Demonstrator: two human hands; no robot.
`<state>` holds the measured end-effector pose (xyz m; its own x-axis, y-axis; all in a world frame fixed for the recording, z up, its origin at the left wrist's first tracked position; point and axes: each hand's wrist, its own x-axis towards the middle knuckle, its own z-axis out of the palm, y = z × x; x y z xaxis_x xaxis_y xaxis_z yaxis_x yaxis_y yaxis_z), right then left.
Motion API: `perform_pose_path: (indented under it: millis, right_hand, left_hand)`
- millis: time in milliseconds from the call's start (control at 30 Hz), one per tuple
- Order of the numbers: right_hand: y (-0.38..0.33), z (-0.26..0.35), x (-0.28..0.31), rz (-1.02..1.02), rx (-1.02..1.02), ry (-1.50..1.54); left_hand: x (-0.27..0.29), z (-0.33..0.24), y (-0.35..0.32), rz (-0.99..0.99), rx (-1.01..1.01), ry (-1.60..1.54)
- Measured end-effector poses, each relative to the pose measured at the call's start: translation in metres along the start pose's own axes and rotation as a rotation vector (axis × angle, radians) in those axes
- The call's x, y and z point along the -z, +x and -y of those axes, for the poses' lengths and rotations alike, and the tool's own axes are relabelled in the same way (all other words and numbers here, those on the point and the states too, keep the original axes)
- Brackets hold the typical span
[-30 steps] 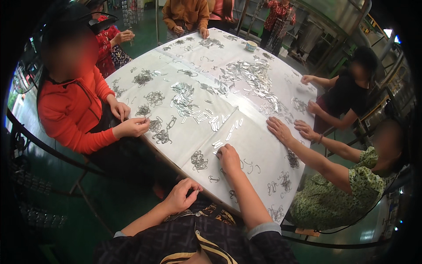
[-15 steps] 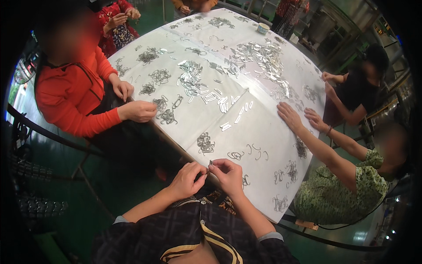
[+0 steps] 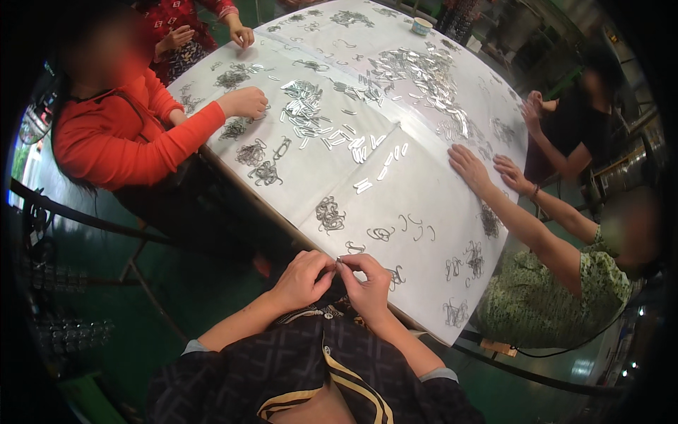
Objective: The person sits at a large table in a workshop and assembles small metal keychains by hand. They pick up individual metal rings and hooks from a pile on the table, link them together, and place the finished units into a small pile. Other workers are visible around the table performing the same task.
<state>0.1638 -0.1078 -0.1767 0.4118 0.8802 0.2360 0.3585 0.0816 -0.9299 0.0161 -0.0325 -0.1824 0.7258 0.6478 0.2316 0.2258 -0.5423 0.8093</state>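
Observation:
At the table's near edge my left hand and my right hand meet, both closed in a pinch. Between the right thumb and forefinger shows a small grey metal piece, too small to make out its kind. The left fingertips are pressed together right beside it; what they hold is hidden. Just beyond my hands lie a few bent wire hooks. A heap of curved wire hooks sits farther left, and several loose hooks are spread to its right.
The white-covered table carries piles of silvery flat strips and more hooks. A round tub stands at the far edge. Co-workers sit round it: an orange sleeve at left, a green patterned sleeve at right.
The orange-sleeved person's hand has moved farther across the table. A far co-worker in red now reaches onto it. My hands stay together in their pinch; hooks beyond them have come into sight.

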Motion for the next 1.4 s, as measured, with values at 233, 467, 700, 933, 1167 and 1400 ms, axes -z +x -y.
perform_pose_path:
  millis: [233,467,700,933,1167,1400]
  right_hand:
    - [-0.007,0.001,0.007,0.002,0.052,-0.040]
    - [-0.014,0.001,0.009,-0.008,0.066,-0.059]
    - [-0.020,-0.005,0.008,-0.020,0.070,-0.063]
    - [-0.020,-0.007,0.010,-0.017,0.119,-0.103]
    - [-0.023,-0.010,0.007,-0.080,0.040,-0.102]
    - [-0.022,-0.016,-0.002,-0.105,0.064,-0.083]
  left_hand:
    - [0.025,0.016,0.024,0.134,-0.021,-0.032]
    - [-0.035,0.048,0.089,0.084,-0.460,0.346]
    - [-0.076,0.041,0.104,0.158,-0.521,0.719]
    - [-0.081,0.041,0.114,0.149,-0.494,0.670]
    - [-0.005,0.011,0.092,0.128,0.182,-0.284]
    - [0.024,0.002,0.032,0.158,0.431,-0.612]
